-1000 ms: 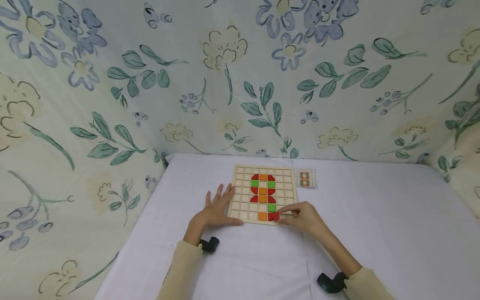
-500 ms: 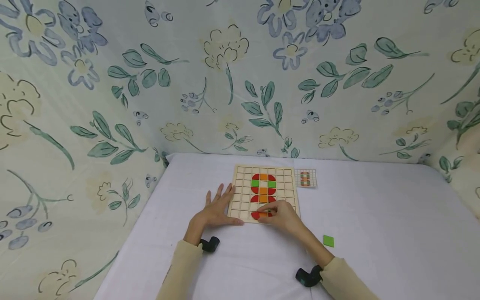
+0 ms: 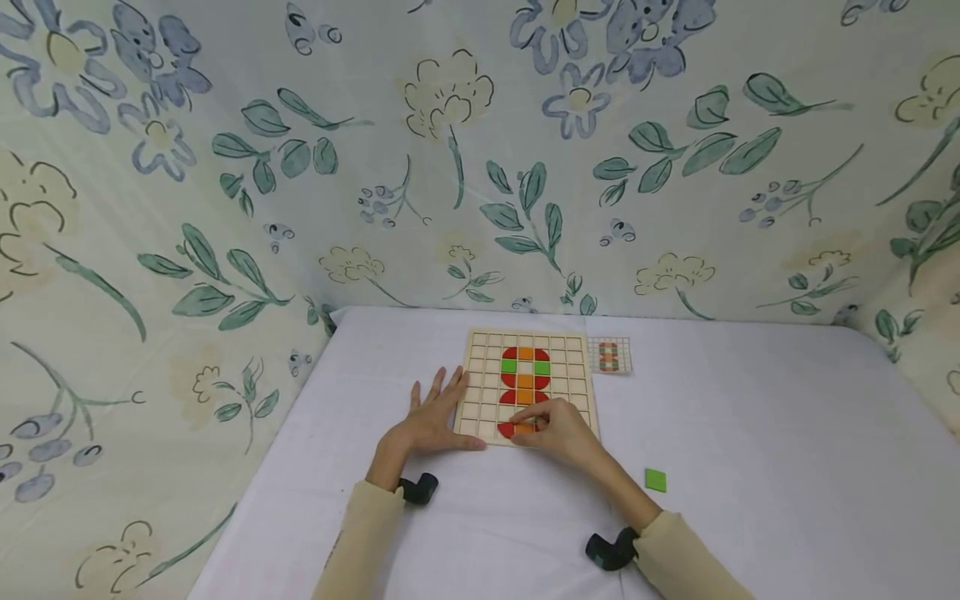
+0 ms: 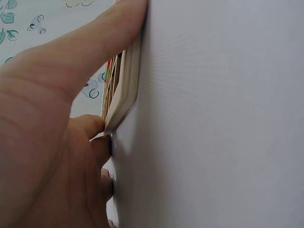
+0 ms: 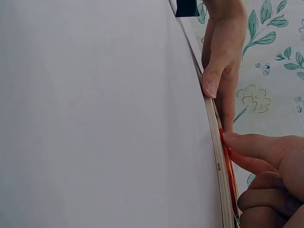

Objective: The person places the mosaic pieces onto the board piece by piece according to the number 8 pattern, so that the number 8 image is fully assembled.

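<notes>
A wooden grid board [image 3: 480, 350] holds red, orange and green tiles in a column. My left hand [image 3: 430, 421] lies spread against its left side and front corner, thumb along the front edge. In the front row, my right hand [image 3: 566, 432] pinches a red rounded tile [image 3: 506, 430] between thumb and index finger, just left of an orange tile [image 3: 523, 428]. Fingers partly cover the front rows there. In the right wrist view the thumb and index tip touch the red tile [image 5: 221, 134] at the board's edge [image 5: 216, 152].
A small pattern card [image 3: 610, 356] lies by the board's right back corner. One loose green square tile [image 3: 656, 480] is on the white cloth, right of my right forearm. A flowered curtain [image 3: 465, 167] hangs behind the table.
My right hand has shifted left along the front row, from the right red tile to the red one at the left. The loose green tile has come into sight. My left hand stays put.
</notes>
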{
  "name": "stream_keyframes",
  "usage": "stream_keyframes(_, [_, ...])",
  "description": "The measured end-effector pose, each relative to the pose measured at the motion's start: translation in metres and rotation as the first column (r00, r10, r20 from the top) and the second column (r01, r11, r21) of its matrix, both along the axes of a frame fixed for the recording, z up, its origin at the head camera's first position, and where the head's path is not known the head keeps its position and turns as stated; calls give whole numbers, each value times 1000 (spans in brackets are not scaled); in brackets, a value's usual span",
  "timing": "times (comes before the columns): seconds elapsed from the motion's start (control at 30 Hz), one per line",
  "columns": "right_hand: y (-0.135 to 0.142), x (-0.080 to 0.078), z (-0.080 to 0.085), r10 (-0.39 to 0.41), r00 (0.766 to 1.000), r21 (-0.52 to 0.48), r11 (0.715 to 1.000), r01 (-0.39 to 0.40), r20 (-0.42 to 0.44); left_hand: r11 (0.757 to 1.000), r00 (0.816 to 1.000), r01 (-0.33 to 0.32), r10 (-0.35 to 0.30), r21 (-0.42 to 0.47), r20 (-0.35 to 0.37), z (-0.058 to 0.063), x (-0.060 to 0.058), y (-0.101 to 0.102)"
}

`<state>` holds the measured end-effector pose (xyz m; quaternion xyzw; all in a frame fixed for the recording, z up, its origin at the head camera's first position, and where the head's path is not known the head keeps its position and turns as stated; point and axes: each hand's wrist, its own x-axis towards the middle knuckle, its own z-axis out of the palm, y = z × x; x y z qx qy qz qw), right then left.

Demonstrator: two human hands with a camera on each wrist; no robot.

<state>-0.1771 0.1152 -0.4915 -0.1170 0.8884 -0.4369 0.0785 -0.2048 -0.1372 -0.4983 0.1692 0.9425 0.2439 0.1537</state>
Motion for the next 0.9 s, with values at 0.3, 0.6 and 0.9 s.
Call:
stream_keyframes(0.3, [-6, 1, -1, -30, 999, 1, 1000, 30, 19, 1000, 1000, -5, 5, -9, 5, 0, 0, 0])
stream_keyframes(0.6, [-4, 4, 1, -60, 997, 17, 998, 59, 43, 1000, 1000, 8, -8, -6, -7, 0, 1, 0])
stream_keyframes(0.9, [27, 14, 12, -98, 993, -33, 994, 101, 69, 1000, 1000, 5, -5, 10, 0, 3, 2, -1])
